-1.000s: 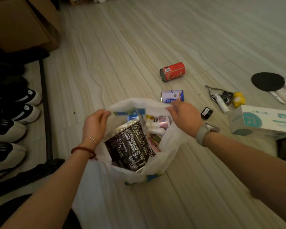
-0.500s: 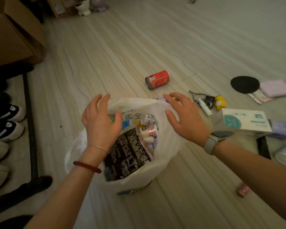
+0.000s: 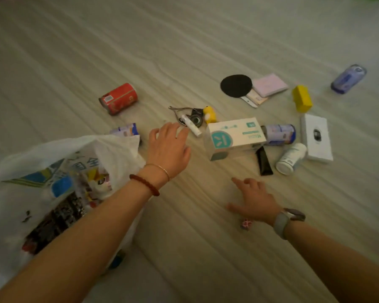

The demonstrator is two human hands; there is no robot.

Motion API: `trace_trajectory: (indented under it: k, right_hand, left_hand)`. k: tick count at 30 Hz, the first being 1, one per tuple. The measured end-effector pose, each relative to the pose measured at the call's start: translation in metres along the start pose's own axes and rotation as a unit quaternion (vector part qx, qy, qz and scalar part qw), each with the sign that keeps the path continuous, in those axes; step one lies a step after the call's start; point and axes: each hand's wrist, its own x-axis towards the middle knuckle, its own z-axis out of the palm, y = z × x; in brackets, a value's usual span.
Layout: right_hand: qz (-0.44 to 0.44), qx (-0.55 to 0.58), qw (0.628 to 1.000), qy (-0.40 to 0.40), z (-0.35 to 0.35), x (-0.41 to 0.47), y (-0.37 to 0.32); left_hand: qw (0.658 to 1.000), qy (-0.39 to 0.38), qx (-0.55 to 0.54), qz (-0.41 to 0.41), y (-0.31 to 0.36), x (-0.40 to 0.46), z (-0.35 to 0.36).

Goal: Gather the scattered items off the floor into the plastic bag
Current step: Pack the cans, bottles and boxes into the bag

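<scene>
The white plastic bag [image 3: 109, 149] sits at the left, open, with packets and small bottles inside. My left hand [image 3: 169, 147] stretches past its rim, fingers spread and empty, its fingertips close to a small white tube [image 3: 192, 126] that lies by nail clippers and a yellow toy [image 3: 209, 114]. My right hand [image 3: 255, 200] hovers low over the floor, open and empty, below a white and teal box [image 3: 234, 136]. A red can [image 3: 118, 98] and a blue and white can [image 3: 126, 130] lie beyond the bag. A small pink item [image 3: 246, 224] lies by my right wrist.
Further right lie a black tube [image 3: 264, 160], a white bottle [image 3: 291, 158], a blue can [image 3: 280, 134], a white flat box [image 3: 316, 136], a yellow box [image 3: 302, 98], a black disc [image 3: 235, 85], a pink pad [image 3: 269, 84] and a blue bottle [image 3: 348, 78].
Both hands have let go of the bag's rim and moved right. The left hand now reaches toward the white tube, the right hand has dropped low over the floor. The view has swung right.
</scene>
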Motion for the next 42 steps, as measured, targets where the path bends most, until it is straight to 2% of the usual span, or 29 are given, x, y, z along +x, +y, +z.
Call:
trace_trajectory:
  k: [3, 5, 7, 12, 17, 19, 20, 22, 24, 25, 26, 28, 30, 33, 35, 36, 37, 39, 40, 42]
  right_hand:
    - [-0.022, -0.064, 0.994, -0.085, 0.022, -0.004, 0.018]
    - [-0.05, -0.09, 0.992, -0.071, 0.03, -0.003, 0.022]
    - [-0.067, -0.088, 0.994, -0.018, 0.031, -0.001, 0.021]
    - [-0.123, -0.096, 0.986, 0.056, 0.029, 0.005, 0.014]
    - [-0.172, 0.022, 0.977, 0.124, 0.025, 0.007, -0.005]
    - [-0.195, 0.076, 0.963, 0.171, 0.018, 0.005, -0.015]
    - [-0.203, 0.097, 0.955, 0.193, 0.013, 0.003, -0.02]
    - [-0.219, 0.131, 0.938, 0.234, 0.005, 0.001, -0.028]
    - [-0.188, 0.21, 0.931, 0.23, -0.002, -0.002, -0.037]
    - [-0.157, 0.289, 0.921, 0.208, -0.005, -0.004, -0.043]
    - [-0.115, 0.396, 0.896, 0.167, -0.009, -0.006, -0.051]
    - [-0.031, 0.594, 0.801, 0.067, -0.016, -0.011, -0.072]
    - [-0.006, 0.678, 0.735, 0.005, -0.023, -0.017, -0.096]
    - [-0.05, 0.711, 0.701, -0.031, -0.035, -0.028, -0.139]
    - [-0.117, 0.695, 0.709, -0.025, -0.045, -0.038, -0.168]
    - [-0.159, 0.666, 0.729, -0.011, -0.049, -0.044, -0.181]
    - [-0.208, 0.608, 0.766, 0.017, -0.053, -0.049, -0.192]
    - [-0.303, 0.421, 0.851, 0.079, -0.055, -0.059, -0.21]
    - [-0.337, 0.31, 0.883, 0.106, -0.054, -0.063, -0.22]
    - [-0.371, 0.123, 0.908, 0.15, -0.043, -0.062, -0.235]
  left_hand:
    - [0.99, -0.136, 0.026, -0.04, -0.006, 0.015, 0.04]
    - [0.979, -0.192, 0.022, -0.068, -0.013, 0.021, 0.06]
    - [0.971, -0.226, 0.008, -0.079, -0.018, 0.026, 0.071]
    - [0.985, -0.153, 0.005, -0.08, -0.019, 0.029, 0.077]
    - [0.976, -0.179, -0.046, -0.114, -0.008, 0.018, 0.07]
    - [0.978, -0.176, -0.055, -0.093, 0.0, 0.007, 0.056]
    - [0.984, -0.153, -0.063, -0.07, 0.004, -0.001, 0.046]
    - [0.993, -0.057, -0.098, -0.009, 0.009, -0.023, 0.018]
    - [0.989, 0.042, -0.141, 0.027, 0.008, -0.045, -0.018]
    - [0.984, 0.076, -0.161, 0.03, 0.004, -0.055, -0.035]
    - [0.979, 0.097, -0.179, 0.024, -0.002, -0.065, -0.05]
    - [0.969, 0.134, -0.209, -0.012, -0.018, -0.084, -0.072]
    - [0.956, 0.168, -0.227, -0.078, -0.037, -0.103, -0.086]
    - [0.943, 0.176, -0.216, -0.181, -0.069, -0.132, -0.091]
    - [0.939, 0.164, -0.189, -0.235, -0.09, -0.152, -0.09]
    - [0.938, 0.158, -0.173, -0.257, -0.099, -0.162, -0.088]
    - [0.937, 0.15, -0.156, -0.275, -0.108, -0.17, -0.086]
    - [0.937, 0.128, -0.127, -0.3, -0.121, -0.184, -0.079]
    - [0.937, 0.117, -0.119, -0.308, -0.126, -0.189, -0.074]
    - [0.936, 0.096, -0.115, -0.319, -0.132, -0.194, -0.064]
